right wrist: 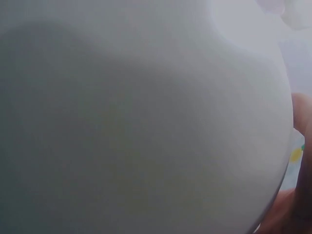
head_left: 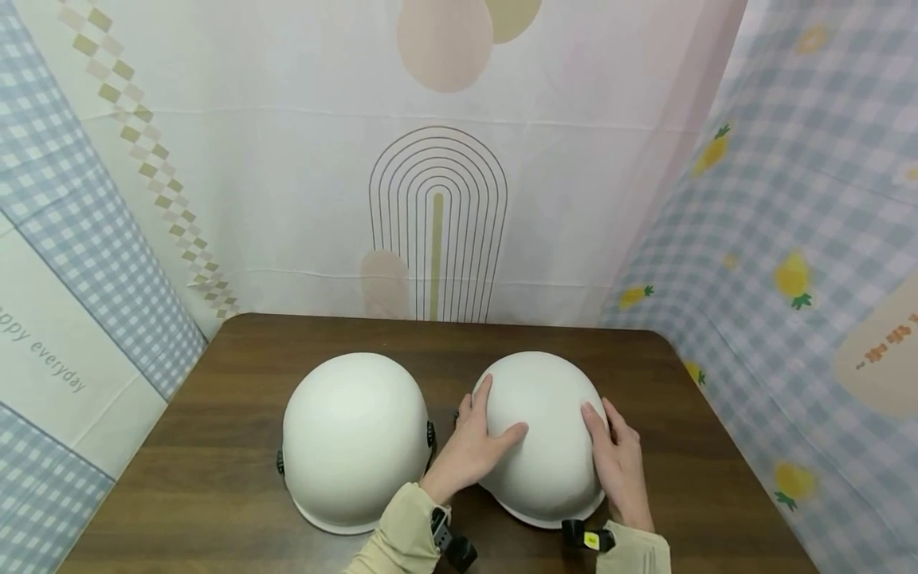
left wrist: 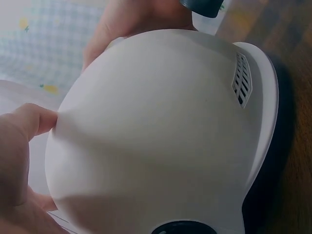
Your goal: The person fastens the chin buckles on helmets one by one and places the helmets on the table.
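Both hands are on a white helmet [head_left: 548, 470] with a smooth dome, right of centre on the table in the head view. My left hand [head_left: 469, 450] rests on its left side, fingers spread and fairly straight, thumb across the front of the dome. On the opposite side, my right hand [head_left: 621, 466] presses with extended fingers and thumb. A slotted vent [left wrist: 242, 80] near the flared rim and a dark oval part [left wrist: 183, 227] show in the left wrist view. The shell fills most of the right wrist view. Whether the rim touches the table cannot be told.
A second white helmet [head_left: 355, 442] with black side fittings stands left of the hands, close to the left forearm. Both are at a dark brown wooden table [head_left: 194, 478]. Patterned cloths hang behind [head_left: 301, 199] and at both sides.
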`<control>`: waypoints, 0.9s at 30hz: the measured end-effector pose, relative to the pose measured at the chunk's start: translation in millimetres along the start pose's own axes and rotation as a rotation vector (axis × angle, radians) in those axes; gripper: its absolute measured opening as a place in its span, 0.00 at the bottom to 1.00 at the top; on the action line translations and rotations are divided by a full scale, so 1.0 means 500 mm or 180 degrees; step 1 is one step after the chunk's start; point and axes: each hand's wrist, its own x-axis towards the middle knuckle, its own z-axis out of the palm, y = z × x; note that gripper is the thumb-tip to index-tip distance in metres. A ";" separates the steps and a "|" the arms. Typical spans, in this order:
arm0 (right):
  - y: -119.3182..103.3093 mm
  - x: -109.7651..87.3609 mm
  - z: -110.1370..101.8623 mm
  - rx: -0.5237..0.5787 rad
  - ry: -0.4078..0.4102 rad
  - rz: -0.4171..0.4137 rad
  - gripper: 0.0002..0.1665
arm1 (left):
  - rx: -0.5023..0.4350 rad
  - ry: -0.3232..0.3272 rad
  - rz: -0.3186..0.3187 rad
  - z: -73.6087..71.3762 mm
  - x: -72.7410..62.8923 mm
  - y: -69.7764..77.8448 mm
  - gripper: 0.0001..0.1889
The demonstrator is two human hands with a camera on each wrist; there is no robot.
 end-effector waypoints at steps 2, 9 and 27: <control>-0.001 -0.001 -0.001 0.0014 0.0012 0.0009 0.60 | 0.0002 0.0008 -0.0003 0.000 -0.001 0.000 0.49; -0.011 -0.007 -0.006 0.0031 0.0076 -0.0030 0.60 | 0.0155 0.0156 0.0293 -0.003 -0.003 0.004 0.53; -0.021 -0.015 -0.014 -0.0113 0.0288 -0.0166 0.56 | 0.0123 0.0084 0.0465 -0.007 -0.005 0.014 0.44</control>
